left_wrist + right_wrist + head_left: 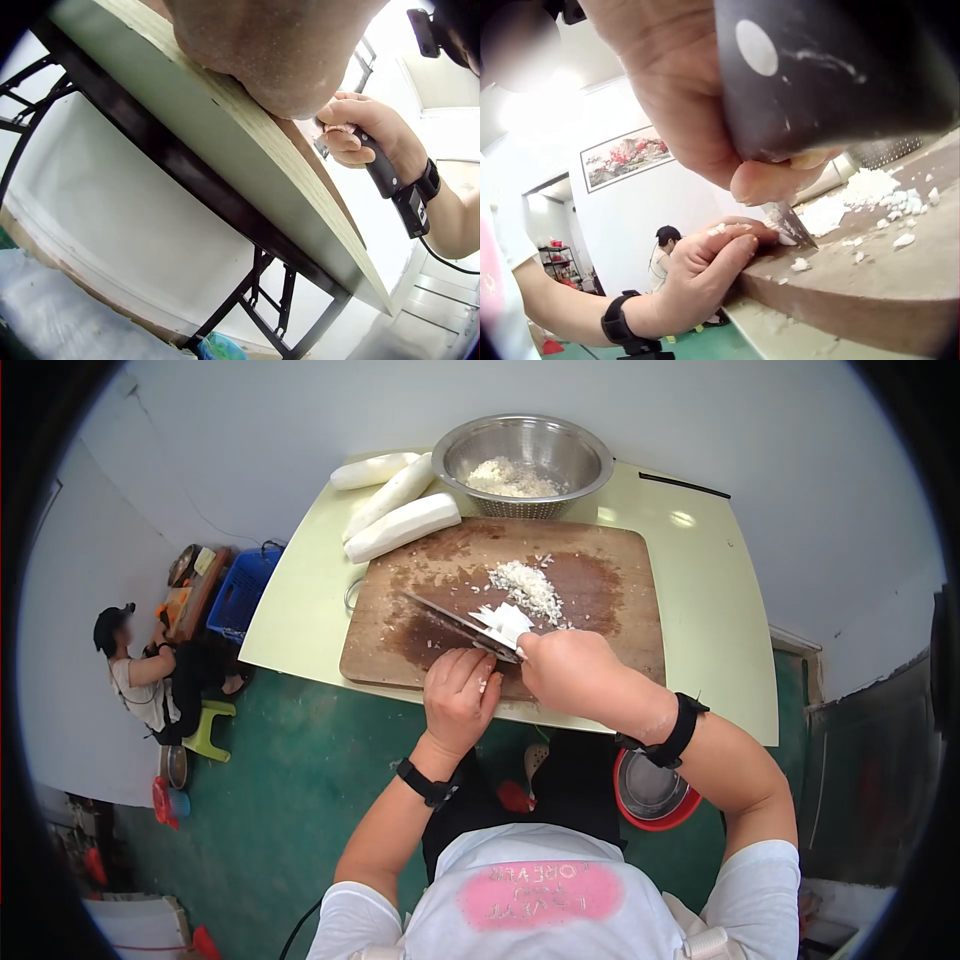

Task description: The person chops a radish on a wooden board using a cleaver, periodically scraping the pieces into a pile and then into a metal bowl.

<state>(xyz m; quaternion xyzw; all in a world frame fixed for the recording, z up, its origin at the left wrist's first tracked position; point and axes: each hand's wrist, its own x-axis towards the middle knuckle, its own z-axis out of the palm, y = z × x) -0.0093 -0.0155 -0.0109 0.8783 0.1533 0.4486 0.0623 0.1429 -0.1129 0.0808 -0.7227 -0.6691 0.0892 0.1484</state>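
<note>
My right hand (570, 675) grips the black handle of a kitchen knife (440, 617), its blade slanting down to a wooden cutting board (400, 575). In the left wrist view the handle (381, 169) shows in that fist. My left hand (458, 698) is at the board's near edge, fingers bent beside the blade. In the right wrist view its fingertips hold a small white radish piece (786, 239) against the board, mostly hidden by the hand. Cut white slices (505, 622) lie just beyond the blade. Behind them is a heap of chopped white bits (527, 588).
Several peeled white radishes (405, 527) lie at the table's back left. A steel colander (455, 465) with chopped white bits stands behind the board. Below the pale table (710, 600) is a red basin (660, 820). Another person (150, 670) sits at far left beside a blue crate (243, 592).
</note>
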